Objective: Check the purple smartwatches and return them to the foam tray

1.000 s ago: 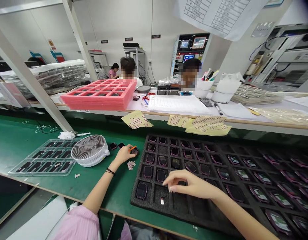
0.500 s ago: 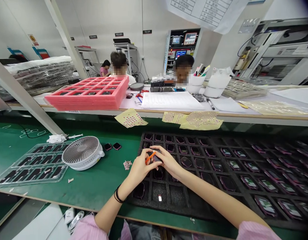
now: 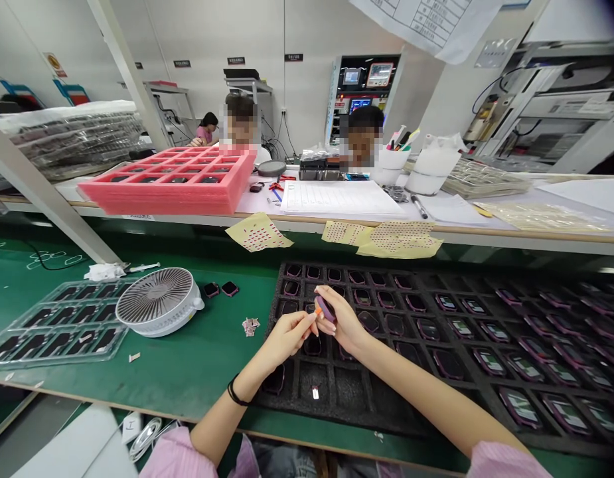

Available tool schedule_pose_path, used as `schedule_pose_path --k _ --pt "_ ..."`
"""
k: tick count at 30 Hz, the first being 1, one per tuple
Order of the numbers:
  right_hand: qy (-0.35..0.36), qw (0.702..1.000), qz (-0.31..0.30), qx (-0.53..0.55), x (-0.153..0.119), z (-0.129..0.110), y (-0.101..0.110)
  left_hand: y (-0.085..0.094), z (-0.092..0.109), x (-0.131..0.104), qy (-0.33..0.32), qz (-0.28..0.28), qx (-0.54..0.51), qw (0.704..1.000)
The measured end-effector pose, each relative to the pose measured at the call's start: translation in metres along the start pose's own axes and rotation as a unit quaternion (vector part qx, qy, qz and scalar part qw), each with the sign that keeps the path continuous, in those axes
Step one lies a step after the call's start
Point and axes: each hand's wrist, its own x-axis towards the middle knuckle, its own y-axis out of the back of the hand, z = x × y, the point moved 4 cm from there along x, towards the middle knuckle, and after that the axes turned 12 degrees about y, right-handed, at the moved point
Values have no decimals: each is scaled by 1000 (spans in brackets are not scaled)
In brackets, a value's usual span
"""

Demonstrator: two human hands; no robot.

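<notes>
My right hand (image 3: 344, 320) holds a purple-edged watch-like device (image 3: 326, 309) on its side, above the black foam tray (image 3: 297, 405). Pinched in my left hand (image 3: 287, 340) is a small orange tool (image 3: 318, 310), its end at the device; my fingers cover much of it. Rows of similar dark-screened devices sit in the tray's compartments below and to the right of my hands. A small whitish piece (image 3: 315, 392) lies in a near compartment.
A white round fan (image 3: 160, 299), a clear tray of black parts (image 3: 62, 318) and two loose devices (image 3: 230, 288) are at the left. A shelf with a pink foam tray (image 3: 162, 196) runs behind. Two people face the shelf; another sits farther back.
My right hand has turned the device onto its side. My left hand has drawn slightly down, and less of the orange tool shows. The view has shifted a little.
</notes>
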Motion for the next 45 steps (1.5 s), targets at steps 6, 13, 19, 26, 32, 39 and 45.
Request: schedule_pose_path --k 6,13,19,26,32,39,45 --pt "-2 999 -16 32 0 0 -2 0 0 0 -3 5 -5 1000" --pt "-13 997 -26 68 1 2 -2 -3 4 -2 -14 -1 1 1000" --pt "-2 998 -32 50 0 6 0 0 4 -2 1 3 5 1000" --pt "15 999 -23 -32 -1 3 0 7 7 -8 9 1 29 1000" --pt "-68 993 -46 84 -5 13 -11 1 -1 -6 -26 1 -29 999" --pt "-59 995 -18 83 -1 18 -11 8 -11 0 -28 36 -59 997" --pt "9 998 -15 -66 -1 22 -18 21 -8 1 -111 159 26 981"
